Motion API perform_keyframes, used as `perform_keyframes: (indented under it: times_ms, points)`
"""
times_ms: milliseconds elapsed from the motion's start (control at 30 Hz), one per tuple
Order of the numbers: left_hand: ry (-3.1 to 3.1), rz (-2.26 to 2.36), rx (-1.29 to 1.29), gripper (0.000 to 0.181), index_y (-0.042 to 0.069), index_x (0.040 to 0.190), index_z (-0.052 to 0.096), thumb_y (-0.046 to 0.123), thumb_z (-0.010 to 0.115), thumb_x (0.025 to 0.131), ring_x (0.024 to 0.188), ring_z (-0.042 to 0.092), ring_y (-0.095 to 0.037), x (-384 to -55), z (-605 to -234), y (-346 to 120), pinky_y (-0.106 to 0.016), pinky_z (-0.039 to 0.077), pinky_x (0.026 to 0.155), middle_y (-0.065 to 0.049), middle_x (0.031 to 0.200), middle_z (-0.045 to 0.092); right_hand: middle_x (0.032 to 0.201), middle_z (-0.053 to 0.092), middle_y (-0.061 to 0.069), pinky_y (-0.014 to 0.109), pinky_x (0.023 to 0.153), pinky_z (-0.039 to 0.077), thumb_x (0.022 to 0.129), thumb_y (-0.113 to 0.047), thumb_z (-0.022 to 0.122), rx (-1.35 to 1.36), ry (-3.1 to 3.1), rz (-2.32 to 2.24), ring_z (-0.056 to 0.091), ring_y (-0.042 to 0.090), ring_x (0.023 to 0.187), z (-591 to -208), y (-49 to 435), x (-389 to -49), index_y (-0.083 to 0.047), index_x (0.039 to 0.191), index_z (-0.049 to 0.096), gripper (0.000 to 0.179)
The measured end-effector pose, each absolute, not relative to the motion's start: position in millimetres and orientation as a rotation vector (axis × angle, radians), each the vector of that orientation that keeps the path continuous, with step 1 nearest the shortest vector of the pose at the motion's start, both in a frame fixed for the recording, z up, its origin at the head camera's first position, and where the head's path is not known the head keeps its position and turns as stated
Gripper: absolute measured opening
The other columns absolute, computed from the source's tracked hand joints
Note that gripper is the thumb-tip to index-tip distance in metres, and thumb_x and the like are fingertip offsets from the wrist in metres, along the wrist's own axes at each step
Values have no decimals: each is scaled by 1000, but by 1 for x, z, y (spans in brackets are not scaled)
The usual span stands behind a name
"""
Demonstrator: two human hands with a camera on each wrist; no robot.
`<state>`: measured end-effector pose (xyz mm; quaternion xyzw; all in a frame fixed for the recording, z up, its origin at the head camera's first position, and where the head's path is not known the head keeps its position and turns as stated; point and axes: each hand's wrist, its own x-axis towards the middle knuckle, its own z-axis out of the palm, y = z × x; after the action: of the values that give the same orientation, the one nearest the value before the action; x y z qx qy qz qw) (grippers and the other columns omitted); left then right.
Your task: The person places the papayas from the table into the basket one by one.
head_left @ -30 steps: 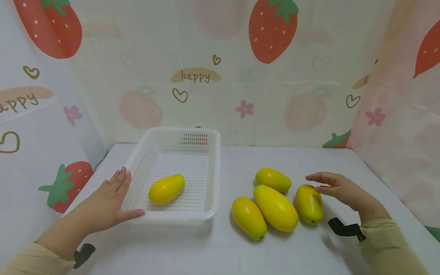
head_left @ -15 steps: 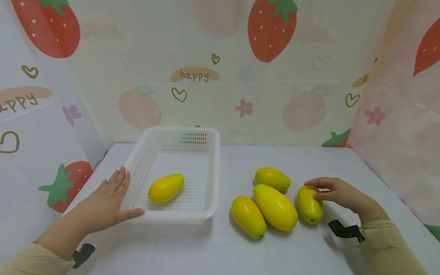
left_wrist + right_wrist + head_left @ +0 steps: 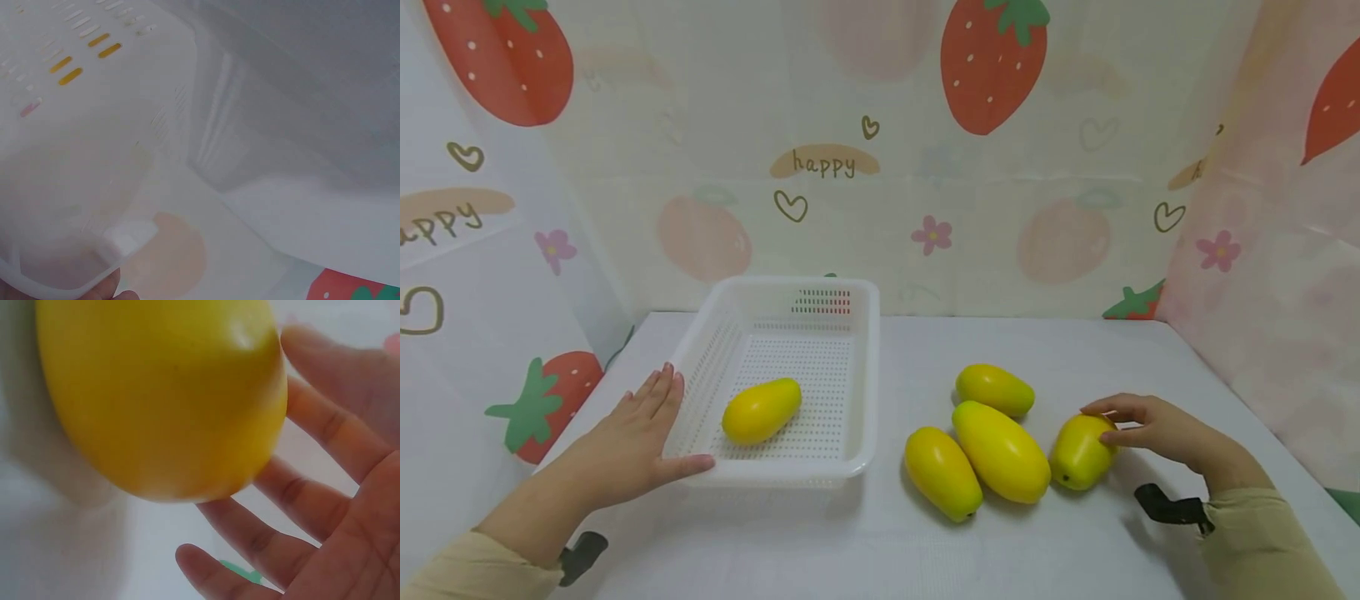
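In the head view my right hand (image 3: 1161, 429) holds the far end of the rightmost yellow-green mango (image 3: 1081, 454), thumb and fingers spread about it. The right wrist view shows that mango (image 3: 169, 406) large, with the thumb (image 3: 306, 344) at its side and the fingers reaching behind. Straight-fingered, my left hand (image 3: 625, 446) rests along the left side of a white perforated plastic basket (image 3: 871, 392), its thumb on the front rim. One mango (image 3: 762, 411) lies inside the basket. Fingertips show below the basket rim (image 3: 69, 292) in the left wrist view.
Beside the held mango lie a large mango (image 3: 1002, 454), another mango (image 3: 943, 475) to its left and a smaller mango (image 3: 995, 390) behind. All sit on a white-covered table (image 3: 820, 550). A strawberry-patterned cloth (image 3: 850, 225) walls the back and sides.
My right hand has come down onto the rightmost mango. That mango has turned, its far end swinging right, and the hand has shifted right with it. The left hand stays put.
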<state>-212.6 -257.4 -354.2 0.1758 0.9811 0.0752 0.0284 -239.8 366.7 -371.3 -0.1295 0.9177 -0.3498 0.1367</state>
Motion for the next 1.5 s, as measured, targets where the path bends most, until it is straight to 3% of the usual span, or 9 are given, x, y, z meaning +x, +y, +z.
perform_keyframes:
  times_ms: [133,367,533,733,900,967,1200,1500]
  points:
    - [3027,242,544,120,-8,142,-1,79,42,71,136,-1,-43,-213,-355,-258,-61,7,105,-27,149,-5,129,49,19,56,89,42,83,-27,66,-366,2619,-1042,45,41,116,-372,373,-236,-8,126,52,49]
    - [3026,249,537,121,-8,142,0,79,43,71,136,-1,-43,-212,-354,-257,-62,7,104,-27,149,-4,127,50,18,38,85,45,82,-24,67,-324,2569,-1091,49,34,112,-378,378,-231,-6,125,49,50]
    - [3023,249,536,121,-9,142,0,79,43,71,136,0,-43,-212,-353,-256,-62,9,104,-28,149,-4,127,48,17,38,84,42,83,-23,65,-321,2535,-1104,49,29,106,-385,378,-229,-7,129,47,52]
    - [3032,247,545,121,-9,142,0,79,43,71,136,1,-44,-213,-355,-257,-62,9,104,-28,149,-4,129,46,14,45,92,37,84,-25,64,-317,2487,-1134,47,21,107,-394,374,-227,-11,133,43,55]
    - [3038,235,532,121,-8,142,1,80,43,70,136,2,-43,-214,-356,-257,-63,10,104,-27,149,-3,130,46,13,31,91,38,84,-22,64,-352,2480,-1183,49,12,104,-399,373,-228,-11,133,42,55]
    - [3040,233,530,121,-8,142,1,80,43,70,136,2,-43,-214,-356,-257,-63,10,103,-27,149,-3,129,47,12,32,91,38,83,-22,65,-347,2497,-1185,49,14,104,-400,373,-228,-11,132,42,55]
    - [3041,229,542,121,-8,142,0,80,42,70,136,2,-43,-214,-357,-257,-63,10,103,-28,149,-3,129,44,16,54,91,36,80,-24,68,-279,2543,-1177,46,29,105,-399,372,-225,-12,130,43,56]
    - [3038,228,520,122,-9,142,1,80,43,69,136,3,-43,-214,-355,-257,-63,10,103,-28,149,-2,130,41,19,48,87,40,80,-23,68,-311,2575,-1182,48,29,102,-398,372,-226,-11,130,42,58]
